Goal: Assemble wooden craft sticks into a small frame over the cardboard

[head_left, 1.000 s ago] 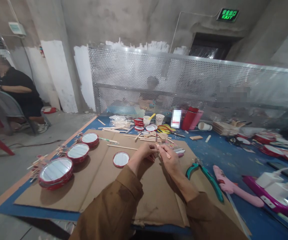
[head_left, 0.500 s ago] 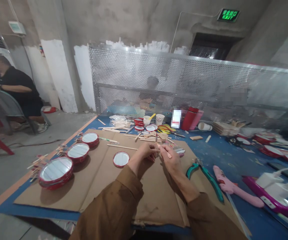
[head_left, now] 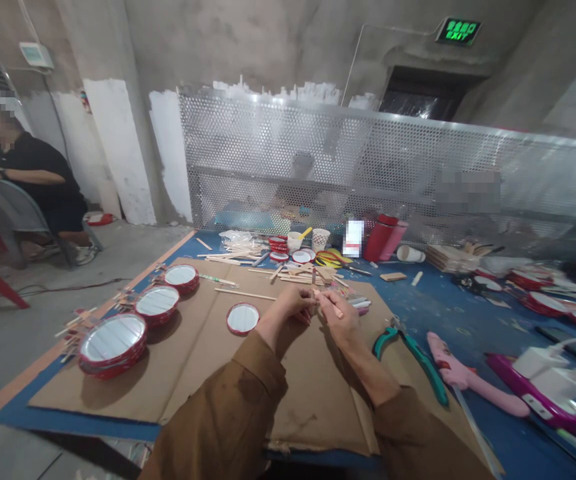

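Note:
My left hand and my right hand meet above the cardboard sheet, fingers closed. A narrow brown strip stands up from the left fingertips. In my right hand is a pale wooden stick, its end showing beside the fingers; the tips hide where the two pieces meet. Left of my left hand lies a round white lid with a red rim. A thin wooden stick lies behind it.
Red-rimmed round pieces with sticks line the cardboard's left side. Teal-handled pliers, a pink glue gun and a purple power strip lie at right. Wooden sticks, paper cups and a red bottle stand behind.
Hardly anything differs. Both hands keep the same place and grip; the view has shifted very slightly.

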A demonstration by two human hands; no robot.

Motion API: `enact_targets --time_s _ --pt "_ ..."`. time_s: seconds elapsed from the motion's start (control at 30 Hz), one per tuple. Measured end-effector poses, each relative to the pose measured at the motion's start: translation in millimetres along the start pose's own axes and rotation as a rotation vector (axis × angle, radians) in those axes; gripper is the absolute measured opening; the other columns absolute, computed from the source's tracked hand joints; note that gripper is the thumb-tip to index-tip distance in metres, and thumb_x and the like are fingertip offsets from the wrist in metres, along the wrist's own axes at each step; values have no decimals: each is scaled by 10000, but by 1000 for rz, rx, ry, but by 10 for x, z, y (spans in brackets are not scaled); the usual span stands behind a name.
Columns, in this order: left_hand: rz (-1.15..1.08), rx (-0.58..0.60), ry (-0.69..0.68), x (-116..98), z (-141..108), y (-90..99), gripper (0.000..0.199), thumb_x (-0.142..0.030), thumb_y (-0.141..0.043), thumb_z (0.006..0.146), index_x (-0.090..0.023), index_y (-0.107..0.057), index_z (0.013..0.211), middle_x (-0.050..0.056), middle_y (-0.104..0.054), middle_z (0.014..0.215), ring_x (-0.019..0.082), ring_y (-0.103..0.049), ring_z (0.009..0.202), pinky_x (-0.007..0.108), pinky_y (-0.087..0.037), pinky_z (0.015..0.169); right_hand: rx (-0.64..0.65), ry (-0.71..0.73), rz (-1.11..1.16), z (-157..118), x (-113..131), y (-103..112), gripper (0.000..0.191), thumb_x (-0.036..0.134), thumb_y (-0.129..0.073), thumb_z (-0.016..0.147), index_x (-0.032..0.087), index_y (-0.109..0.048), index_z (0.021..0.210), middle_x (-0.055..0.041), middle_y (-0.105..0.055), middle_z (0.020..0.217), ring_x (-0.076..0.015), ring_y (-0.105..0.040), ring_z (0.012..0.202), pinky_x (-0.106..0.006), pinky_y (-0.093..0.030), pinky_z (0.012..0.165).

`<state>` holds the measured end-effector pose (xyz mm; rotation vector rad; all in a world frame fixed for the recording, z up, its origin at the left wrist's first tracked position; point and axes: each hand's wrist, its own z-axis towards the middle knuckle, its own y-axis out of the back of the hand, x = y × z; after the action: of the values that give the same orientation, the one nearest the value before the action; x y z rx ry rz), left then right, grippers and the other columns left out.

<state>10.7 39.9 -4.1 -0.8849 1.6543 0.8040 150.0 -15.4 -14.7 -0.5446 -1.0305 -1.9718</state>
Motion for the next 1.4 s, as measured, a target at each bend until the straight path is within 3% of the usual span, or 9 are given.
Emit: enact_targets --time_s 0.3,0.47,0.7,1.03,1.4 --pt "-10 8 -1 -9 -9 1 206 -211 -676 888 -141 -573 723 -27 -537 505 93 -553 456 195 -490 506 -26 6 -14 12 -37 20 362 502 -494 966 224 -644 790 -32 -659 738 -197 -583 715 -306 -477 713" --pt "-6 16 -14 2 -6 6 226 -242 -709 870 -144 -562 728 -27 -554 524 89 -562 466 191 -493 508 -19 13 -16 9 -17 30 343 478 -493 971 225 -637 790 -20 -647 728 -188 -574 708 -300 -468 715" --pt "8 2 -5 -31 -36 -4 165 -110 -602 883 -148 -549 731 -36 -536 505 90 -547 451 193 -487 506 1 6 -11 -4 -31 7 371 506 -496 979 225 -636 782 -9 -611 675 -183 -554 679 -291 -461 683" --pt "-24 16 -36 40 42 10 222 -234 -752 815 -148 -563 736 -58 -528 506 77 -546 434 178 -475 482 0 14 -12 10 0 11 364 514 -499 952 228 -671 807 -23 -653 695 -194 -572 674 -296 -477 671" --pt "-6 7 -12 -17 -30 4 245 -231 -730 848 -154 -545 708 -42 -547 500 83 -545 431 185 -473 483 3 -12 -34 -2 -47 27 373 495 -496 978 223 -642 770 -16 -639 700 -184 -572 679 -292 -463 676"
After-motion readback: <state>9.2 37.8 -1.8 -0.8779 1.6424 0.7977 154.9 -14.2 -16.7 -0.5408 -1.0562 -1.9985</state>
